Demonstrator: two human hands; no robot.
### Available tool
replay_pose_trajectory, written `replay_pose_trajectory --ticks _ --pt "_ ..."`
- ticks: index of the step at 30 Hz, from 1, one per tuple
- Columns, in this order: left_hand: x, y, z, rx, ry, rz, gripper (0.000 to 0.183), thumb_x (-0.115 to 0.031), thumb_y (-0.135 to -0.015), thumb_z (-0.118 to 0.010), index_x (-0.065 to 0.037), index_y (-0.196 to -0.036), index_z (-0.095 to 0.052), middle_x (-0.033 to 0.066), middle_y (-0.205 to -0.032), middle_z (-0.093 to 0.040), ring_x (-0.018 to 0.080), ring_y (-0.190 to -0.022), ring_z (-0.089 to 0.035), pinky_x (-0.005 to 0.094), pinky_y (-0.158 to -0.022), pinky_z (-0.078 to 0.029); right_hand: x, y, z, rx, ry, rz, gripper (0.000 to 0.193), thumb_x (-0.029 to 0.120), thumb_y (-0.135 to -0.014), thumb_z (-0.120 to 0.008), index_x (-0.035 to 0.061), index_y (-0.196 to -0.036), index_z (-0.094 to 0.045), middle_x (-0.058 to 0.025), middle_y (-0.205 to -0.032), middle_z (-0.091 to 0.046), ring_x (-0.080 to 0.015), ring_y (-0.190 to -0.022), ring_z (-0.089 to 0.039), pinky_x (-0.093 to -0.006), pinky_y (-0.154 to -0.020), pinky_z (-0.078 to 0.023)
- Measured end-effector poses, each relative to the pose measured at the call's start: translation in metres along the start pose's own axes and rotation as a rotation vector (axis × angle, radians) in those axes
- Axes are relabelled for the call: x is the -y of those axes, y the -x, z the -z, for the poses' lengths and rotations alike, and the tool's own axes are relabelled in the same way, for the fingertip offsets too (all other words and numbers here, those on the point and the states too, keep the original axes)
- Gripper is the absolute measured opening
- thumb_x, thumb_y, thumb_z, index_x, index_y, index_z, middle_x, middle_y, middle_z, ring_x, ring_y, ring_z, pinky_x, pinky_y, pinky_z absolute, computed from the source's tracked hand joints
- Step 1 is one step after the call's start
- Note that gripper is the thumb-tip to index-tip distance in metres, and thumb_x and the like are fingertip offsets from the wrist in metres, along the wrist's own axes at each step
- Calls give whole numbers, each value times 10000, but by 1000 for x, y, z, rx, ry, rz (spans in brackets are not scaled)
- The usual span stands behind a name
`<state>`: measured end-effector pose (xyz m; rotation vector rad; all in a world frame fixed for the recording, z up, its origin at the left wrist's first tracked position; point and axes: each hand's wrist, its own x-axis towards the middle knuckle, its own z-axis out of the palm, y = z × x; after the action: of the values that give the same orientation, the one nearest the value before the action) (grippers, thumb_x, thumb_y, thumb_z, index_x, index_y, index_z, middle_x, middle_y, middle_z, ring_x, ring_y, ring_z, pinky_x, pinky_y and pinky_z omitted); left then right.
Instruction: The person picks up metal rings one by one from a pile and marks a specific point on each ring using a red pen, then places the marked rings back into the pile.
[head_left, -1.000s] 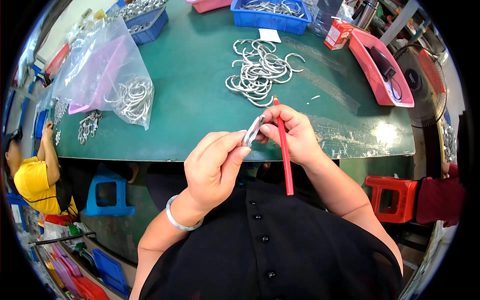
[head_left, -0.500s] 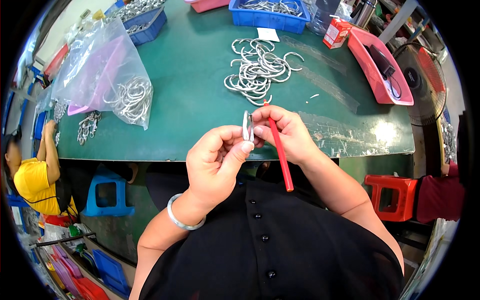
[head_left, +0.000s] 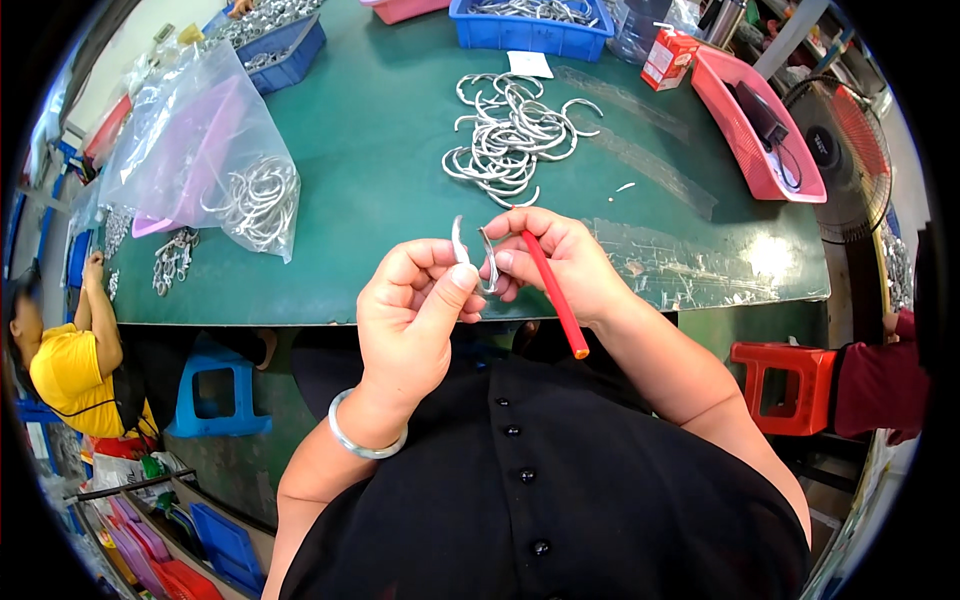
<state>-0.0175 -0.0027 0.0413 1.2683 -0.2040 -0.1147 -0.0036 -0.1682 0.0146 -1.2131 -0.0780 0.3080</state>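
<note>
Between my two hands, at the table's near edge, is a silver C-shaped metal bangle [head_left: 459, 240] with its gap upward. My left hand [head_left: 405, 315] pinches its left side between thumb and fingers. My right hand [head_left: 560, 262] grips its right side. A long red pencil-like stick [head_left: 556, 298] also lies in my right hand, slanting down toward me. My fingers cover part of the bangle's lower curve. Beyond my hands, a loose pile of similar silver bangles [head_left: 515, 135] lies on the green table [head_left: 370, 150].
A clear plastic bag [head_left: 262, 205] of rings stands left, near a pink basket. Blue bins [head_left: 530, 30] of metal parts stand at the back. On the right are a pink basket [head_left: 750, 130], a drink carton [head_left: 668, 58] and a fan [head_left: 840, 160]. A person in yellow [head_left: 75, 365] sits at left.
The bangle, seen nearly edge-on before, is now turned so its two ends show apart. My left hand has shifted slightly left; the red stick has tilted a little.
</note>
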Motion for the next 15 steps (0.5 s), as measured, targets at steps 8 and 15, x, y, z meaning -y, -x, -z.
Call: replay_pose_trajectory --ticks 8,15 --pt "2 -2 3 -10 58 38 123 -93 -837 -547 -8 -921 -521 61 -744 -574 103 -589 -547 208 -534 -455 -2 -1 -1 -17 -1 -20 204 43 -820 -536 23 -1021 -506 -66 -776 -615 -105 -652 -584 -223 -576 -479" --pt "4 -2 7 -6 73 37 124 -93 -839 -543 -7 -926 -519 56 -760 -571 102 -590 -545 208 -534 -456 -1 0 -2 -28 -7 -31 205 58 -816 -550 31 -1014 -510 -51 -760 -609 -98 -634 -576 -220 -574 -477"
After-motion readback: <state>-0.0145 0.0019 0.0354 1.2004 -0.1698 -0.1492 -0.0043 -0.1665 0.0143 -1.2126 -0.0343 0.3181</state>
